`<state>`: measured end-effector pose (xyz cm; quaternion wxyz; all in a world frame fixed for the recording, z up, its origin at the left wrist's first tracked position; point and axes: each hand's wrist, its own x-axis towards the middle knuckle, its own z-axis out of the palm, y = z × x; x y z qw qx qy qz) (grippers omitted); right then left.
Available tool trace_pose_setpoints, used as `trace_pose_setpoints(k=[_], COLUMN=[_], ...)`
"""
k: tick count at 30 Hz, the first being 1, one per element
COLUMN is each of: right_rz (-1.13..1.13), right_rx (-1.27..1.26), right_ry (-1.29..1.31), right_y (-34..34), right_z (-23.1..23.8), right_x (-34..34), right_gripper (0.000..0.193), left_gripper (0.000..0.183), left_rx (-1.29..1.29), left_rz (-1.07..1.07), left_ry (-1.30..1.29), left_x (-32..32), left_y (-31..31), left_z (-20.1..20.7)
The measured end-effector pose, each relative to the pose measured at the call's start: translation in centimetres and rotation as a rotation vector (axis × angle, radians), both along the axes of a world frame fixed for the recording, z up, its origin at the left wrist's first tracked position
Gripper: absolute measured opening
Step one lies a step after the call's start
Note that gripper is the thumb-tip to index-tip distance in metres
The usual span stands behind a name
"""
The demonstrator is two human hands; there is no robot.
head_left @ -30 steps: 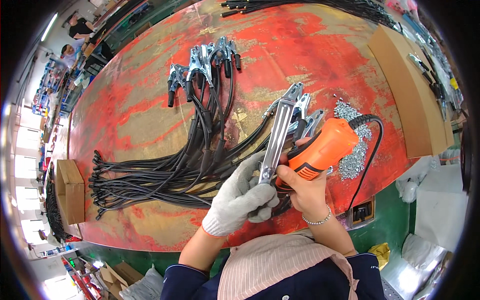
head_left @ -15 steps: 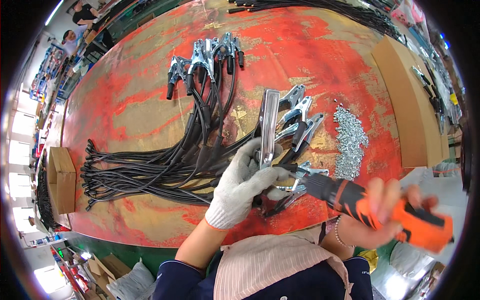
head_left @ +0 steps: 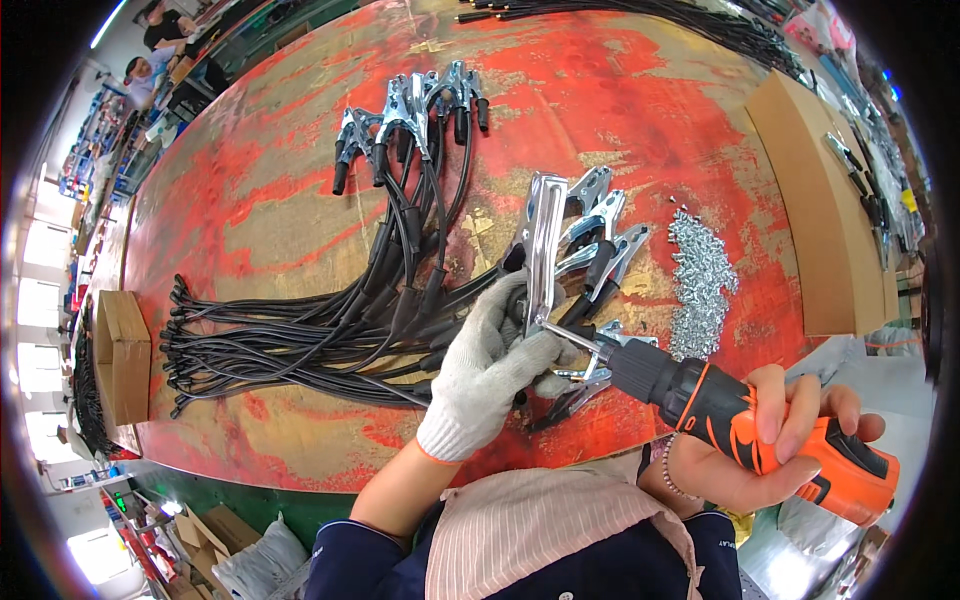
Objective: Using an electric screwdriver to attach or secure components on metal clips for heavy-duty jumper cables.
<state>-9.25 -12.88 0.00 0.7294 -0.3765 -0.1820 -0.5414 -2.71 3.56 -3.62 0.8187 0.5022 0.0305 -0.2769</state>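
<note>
In a white knitted glove, my left hand (head_left: 478,375) is closed around a shiny metal spring clamp (head_left: 544,240), which stands nearly upright. My bare right hand (head_left: 755,470) grips an orange-and-black cordless screwdriver (head_left: 690,390) pointing left. Its bit (head_left: 572,336) reaches the clamp's lower end beside my left thumb; whether it sits in a screw is too small to tell. Just right of the held clamp lie several more clamps (head_left: 612,225) with black sleeves. Black cables (head_left: 290,345) run leftward from behind my left hand.
A pile of small silver screws (head_left: 702,290) lies right of the clamps. Farther back are several cabled clamps (head_left: 405,115). Cardboard boxes stand at the right (head_left: 815,210) and left (head_left: 124,350) of the red, worn table (head_left: 600,90). More black cables (head_left: 640,15) lie along the far edge.
The screwdriver has tilted, and its bit now shows against the held clamp. My right hand, blurred before, is now sharp. The held clamp has shifted slightly to the right.
</note>
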Motion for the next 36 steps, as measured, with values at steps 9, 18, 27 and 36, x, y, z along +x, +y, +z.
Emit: trace_pose_setpoints(k=[9, 18, 27, 36], right_rz=[-0.084, 0.051, 0.067, 0.438], right_rx=[-0.053, -0.078, 0.024, 0.150], right_ry=[-0.053, -0.130, -0.070, 0.950], right_y=[1.7, 2.3, 1.6, 3.1], right_z=[0.2, 0.0, 1.1, -7.8], right_x=[0.5, 0.4, 0.3, 2.1], right_gripper=[0.062, 0.056, 0.051, 0.057], left_gripper=[0.054, 0.054, 0.047, 0.058], left_rx=[0.186, 0.132, 0.876, 1.246], left_rz=[0.051, -0.005, 0.201, -0.135], left_ry=[-0.099, -0.012, -0.843, -1.396], left_x=[-0.7, -0.4, 2.7, 0.5], left_y=[-0.7, -0.7, 0.9, 1.0], left_z=[0.1, 0.2, -1.8, 1.3])
